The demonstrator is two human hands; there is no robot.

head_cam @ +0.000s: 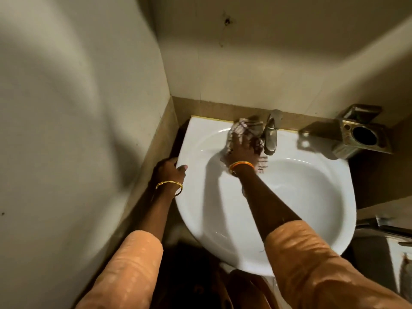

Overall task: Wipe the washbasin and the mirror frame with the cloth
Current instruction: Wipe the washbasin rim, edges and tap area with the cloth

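Observation:
A white washbasin [312,197] fills the middle of the view, fixed in a corner. My right hand [242,150] presses a checked cloth [249,128] flat against the basin's back rim, just left of the metal tap [270,134]. The cloth bunches under my fingers and hangs a little into the bowl. My left hand [170,169] grips the basin's left rim, thumb on top. No mirror frame is in view.
A metal soap and tumbler holder [356,134] is mounted on the wall to the right of the tap. Walls close in on the left and behind. A metal fitting [383,224] shows at the lower right.

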